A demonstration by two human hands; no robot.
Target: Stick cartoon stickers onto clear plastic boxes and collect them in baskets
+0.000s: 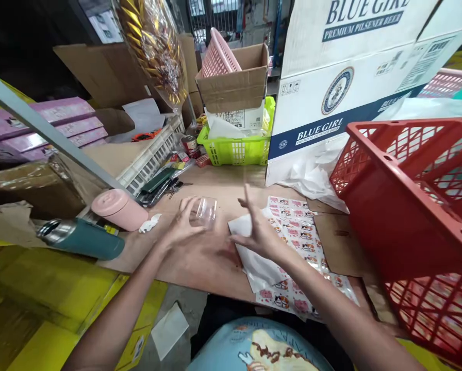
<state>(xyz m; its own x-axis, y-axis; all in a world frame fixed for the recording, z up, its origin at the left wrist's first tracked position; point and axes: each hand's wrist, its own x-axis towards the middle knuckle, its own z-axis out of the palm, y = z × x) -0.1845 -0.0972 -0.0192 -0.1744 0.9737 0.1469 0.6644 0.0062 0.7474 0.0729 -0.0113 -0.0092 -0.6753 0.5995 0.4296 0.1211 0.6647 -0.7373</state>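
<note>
My left hand (185,222) is curled round a small clear plastic box (207,212) over the middle of the brown tabletop (215,252). Its thumb and fingers press against the box's left side. Facing it, my right hand (257,232) is held with thumb and fingers spread and nothing between them. Under and beside the right hand lie printed sticker sheets (302,226) with pink and orange cartoon animals. A white backing paper (250,257) overlaps them, partly covered by my right hand.
On the right stands a large red plastic basket (378,206). A white beer carton (312,98) and a lime-green basket (236,149) are at the back. To the left are a pink tumbler (118,208), a teal bottle (87,239) and keys (175,186).
</note>
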